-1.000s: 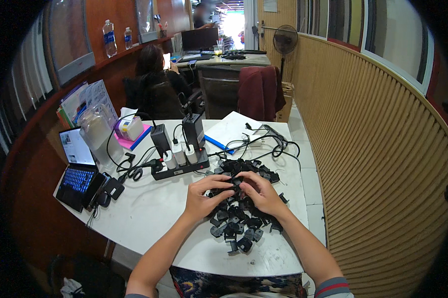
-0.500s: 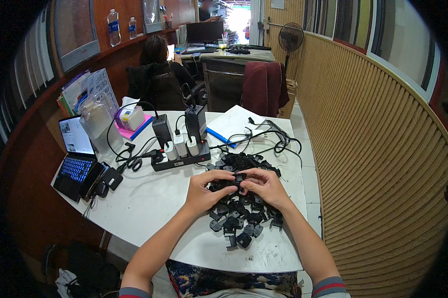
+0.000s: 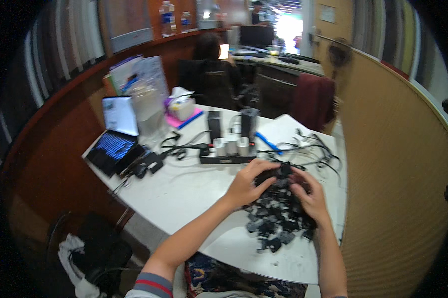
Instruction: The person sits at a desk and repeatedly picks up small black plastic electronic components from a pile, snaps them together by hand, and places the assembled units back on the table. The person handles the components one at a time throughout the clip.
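A small black plastic part (image 3: 284,169) is held up between my two hands over a heap of similar pieces. My left hand (image 3: 250,185) has its fingertips at the part's left side, thumb lower than the index finger. From the other side my right hand (image 3: 311,194) meets the part with bent fingers. Motion blur hides the exact contact and the part's finer shape. Below, the heap of black and dark grey plastic parts (image 3: 271,216) spreads over the white table (image 3: 184,198) toward its near edge.
Behind the heap lies a black power strip (image 3: 227,160) with white chargers and trailing cables. A laptop (image 3: 115,144), a clear plastic jug (image 3: 149,111) and a tissue pack (image 3: 181,105) stand to the left. A blue pen-like stick (image 3: 268,143) rests near white paper. Another person (image 3: 209,59) sits beyond.
The whole view has swung left and blurred, so the table and hands appear further right. Both hands remain at the black part above the heap, with their fingers slightly further apart.
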A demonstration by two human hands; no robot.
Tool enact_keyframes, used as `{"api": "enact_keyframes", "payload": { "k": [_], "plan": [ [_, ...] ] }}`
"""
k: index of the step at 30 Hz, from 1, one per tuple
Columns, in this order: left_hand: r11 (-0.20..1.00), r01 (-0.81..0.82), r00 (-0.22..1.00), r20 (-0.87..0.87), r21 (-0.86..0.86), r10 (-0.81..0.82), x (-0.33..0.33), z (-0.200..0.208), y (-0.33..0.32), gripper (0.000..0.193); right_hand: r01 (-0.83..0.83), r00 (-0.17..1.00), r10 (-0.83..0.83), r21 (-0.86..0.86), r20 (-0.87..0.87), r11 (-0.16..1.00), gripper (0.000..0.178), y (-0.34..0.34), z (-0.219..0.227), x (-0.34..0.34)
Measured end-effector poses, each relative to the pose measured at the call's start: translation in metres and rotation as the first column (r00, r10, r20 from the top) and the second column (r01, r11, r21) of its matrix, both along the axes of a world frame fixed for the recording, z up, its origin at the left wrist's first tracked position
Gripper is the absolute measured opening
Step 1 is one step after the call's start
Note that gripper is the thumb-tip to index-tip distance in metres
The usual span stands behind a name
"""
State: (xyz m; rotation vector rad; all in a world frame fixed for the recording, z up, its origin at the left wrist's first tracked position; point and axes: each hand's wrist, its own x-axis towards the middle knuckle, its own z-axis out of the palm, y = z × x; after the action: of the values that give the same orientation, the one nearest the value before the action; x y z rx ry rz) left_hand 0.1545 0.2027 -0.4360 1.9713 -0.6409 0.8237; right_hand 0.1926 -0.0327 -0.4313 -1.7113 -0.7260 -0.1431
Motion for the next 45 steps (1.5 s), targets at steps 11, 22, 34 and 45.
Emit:
{"api": "enact_keyframes", "payload": {
  "k": [11,22,34,45],
  "plan": [
    [0.071,-0.149,0.831,-0.085,-0.986,0.550,0.007,0.022,0.139,0.034,0.132,0.922,0.124,-0.600,0.366,0.789,0.031,-0.006,0.004,-0.009],
    [0.837,-0.143,0.986,-0.148,-0.528,0.075,0.006,0.000,0.018,0.020,0.094,0.924,0.083,-0.432,0.373,0.897,0.015,-0.003,0.005,-0.006],
    [0.999,-0.047,0.982,-0.180,0.026,0.051,-0.006,-0.001,0.001,0.036,-0.047,0.995,0.056,0.117,-0.080,0.992,0.017,0.003,-0.006,0.000],
    [0.993,-0.084,0.974,-0.204,0.083,0.099,-0.006,-0.003,-0.002,0.029,-0.171,0.905,0.261,0.274,-0.336,0.946,0.032,0.002,-0.002,-0.001]
  ]
}}
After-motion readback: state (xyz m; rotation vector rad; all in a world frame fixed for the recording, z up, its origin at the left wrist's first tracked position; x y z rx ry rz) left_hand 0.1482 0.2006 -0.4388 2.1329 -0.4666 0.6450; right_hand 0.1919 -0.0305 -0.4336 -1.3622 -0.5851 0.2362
